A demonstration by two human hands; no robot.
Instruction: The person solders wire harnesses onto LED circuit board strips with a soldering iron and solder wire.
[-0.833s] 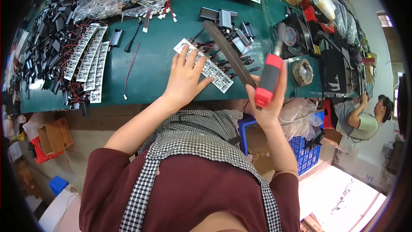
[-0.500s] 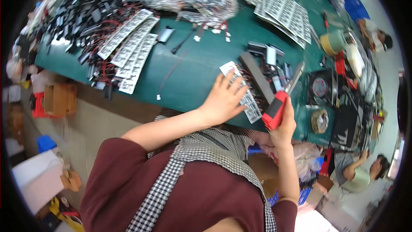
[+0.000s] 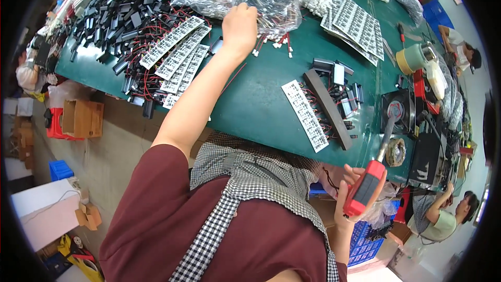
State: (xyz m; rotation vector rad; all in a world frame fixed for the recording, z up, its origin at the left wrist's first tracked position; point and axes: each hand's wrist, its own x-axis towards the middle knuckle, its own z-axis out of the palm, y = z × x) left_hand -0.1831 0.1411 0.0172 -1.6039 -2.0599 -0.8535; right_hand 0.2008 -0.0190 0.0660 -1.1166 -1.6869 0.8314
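Note:
My right hand (image 3: pixel 347 193) holds a red-and-black soldering gun (image 3: pixel 365 190) near the table's front edge, its long metal tip pointing up and away. Some fingers of that hand are loosely spread. My left hand (image 3: pixel 240 28) reaches to the far side, closed at the front edge of a clear plastic bag (image 3: pixel 276 0) of wires; what its fingers grip is hidden. Between the hands lies a white circuit-board strip (image 3: pixel 304 116) with red and black wires along its right side. A dark grey bar (image 3: pixel 327 109) lies across those wires.
Left are stacked board strips (image 3: pixel 172 42) and a heap of black casings (image 3: pixel 135 19). Right of the bar lie more casings (image 3: pixel 339 74). Board sheets (image 3: pixel 360 26) lie at back right, with a tape roll (image 3: pixel 395 152) and a fan (image 3: pixel 397 108) further right. A co-worker (image 3: pixel 443 216) sits at right.
My left hand has left the board strip and moved up to the plastic bag, closing. My right hand has drawn the soldering gun back toward me and right, away from the bar.

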